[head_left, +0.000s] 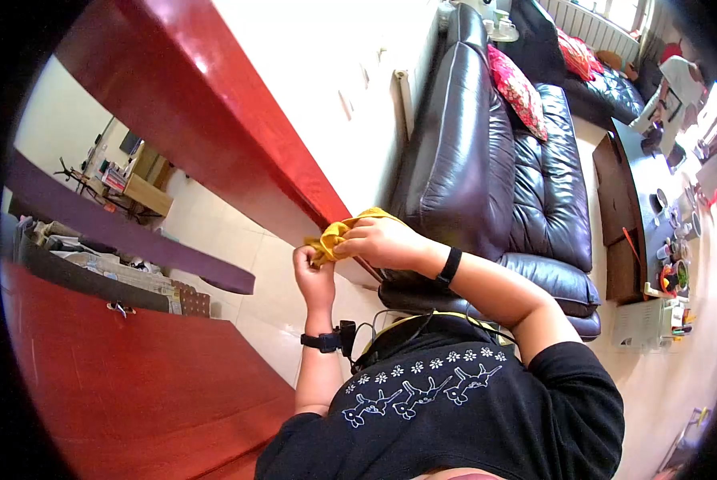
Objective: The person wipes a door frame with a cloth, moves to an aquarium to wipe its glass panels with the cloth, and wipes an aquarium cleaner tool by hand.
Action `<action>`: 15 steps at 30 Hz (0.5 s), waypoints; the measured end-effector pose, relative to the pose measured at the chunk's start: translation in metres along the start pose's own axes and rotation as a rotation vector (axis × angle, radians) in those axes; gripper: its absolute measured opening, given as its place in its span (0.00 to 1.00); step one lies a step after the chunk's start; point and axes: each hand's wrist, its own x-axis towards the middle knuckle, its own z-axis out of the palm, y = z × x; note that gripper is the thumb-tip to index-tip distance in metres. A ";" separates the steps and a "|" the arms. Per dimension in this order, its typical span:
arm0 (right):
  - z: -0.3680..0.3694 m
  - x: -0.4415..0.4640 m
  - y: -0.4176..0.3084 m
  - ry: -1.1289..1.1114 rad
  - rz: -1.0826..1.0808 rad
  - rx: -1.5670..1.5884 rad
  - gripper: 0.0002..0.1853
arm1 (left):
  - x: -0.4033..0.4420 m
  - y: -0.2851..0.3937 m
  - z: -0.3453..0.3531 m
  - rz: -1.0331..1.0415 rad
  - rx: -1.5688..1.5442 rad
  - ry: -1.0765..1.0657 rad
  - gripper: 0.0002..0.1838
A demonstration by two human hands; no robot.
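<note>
A crumpled yellow cloth (332,238) is bunched between my two hands, in front of the red wooden door frame (238,136). My right hand (381,243) is closed over the top of the cloth, its fingers curled into the folds. My left hand (314,274) pinches the cloth's lower left end. The cloth is close to the frame's lower edge; whether it touches the wood I cannot tell. Black bands circle both wrists.
To the right stands a black leather sofa (486,176) with a red patterned cushion (518,92). A red door panel (142,384) fills the lower left. Farther right are a dark table (646,208) with several items and another person (678,92). A wooden desk (149,188) shows through the doorway.
</note>
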 end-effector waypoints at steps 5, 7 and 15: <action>-0.034 -0.039 -0.021 0.074 0.124 -0.017 0.20 | -0.013 0.040 0.020 -0.041 -0.165 -0.001 0.20; -0.056 -0.060 -0.030 0.034 0.201 -0.084 0.23 | -0.021 0.060 0.036 -0.027 -0.243 -0.091 0.20; -0.129 -0.167 -0.057 0.390 0.468 -0.134 0.11 | -0.039 0.139 0.092 0.280 -0.119 -0.477 0.18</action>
